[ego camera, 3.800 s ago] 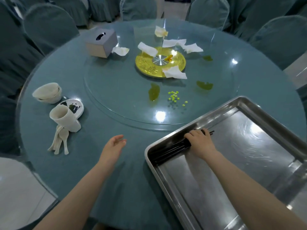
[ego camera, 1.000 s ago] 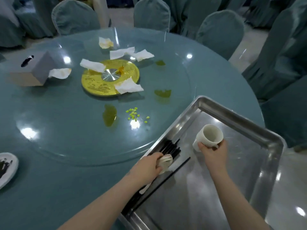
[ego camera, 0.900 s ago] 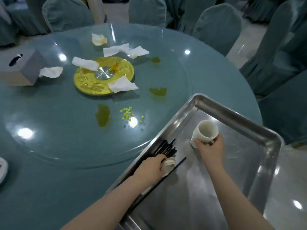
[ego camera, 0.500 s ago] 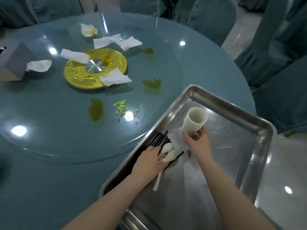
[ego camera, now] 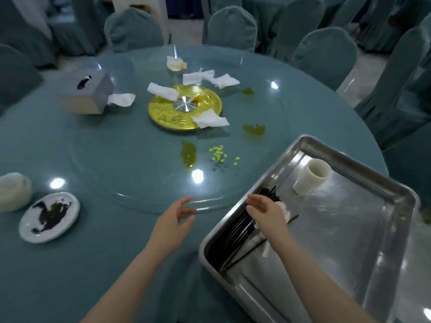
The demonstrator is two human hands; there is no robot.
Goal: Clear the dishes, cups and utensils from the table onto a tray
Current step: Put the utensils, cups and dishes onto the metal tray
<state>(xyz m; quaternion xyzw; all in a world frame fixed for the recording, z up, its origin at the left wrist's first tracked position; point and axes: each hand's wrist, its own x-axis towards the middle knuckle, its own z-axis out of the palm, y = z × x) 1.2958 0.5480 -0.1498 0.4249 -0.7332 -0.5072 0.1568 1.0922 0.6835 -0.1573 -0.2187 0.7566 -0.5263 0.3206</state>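
Both hands hold nothing. Landmark: the steel tray (ego camera: 394, 199) at the table's near right edge. Left hand (ego camera: 173, 226) hovers just left of the tray over the tablecloth, fingers loosely spread. Right hand (ego camera: 268, 214) hangs over the tray's left side, fingers relaxed, above black chopsticks (ego camera: 235, 236) and white spoons (ego camera: 283, 209). A cup stack (ego camera: 311, 177) stands tilted farther inside. Well left of the tray sit a stained plate (ego camera: 49, 216) and white bowls (ego camera: 12, 191).
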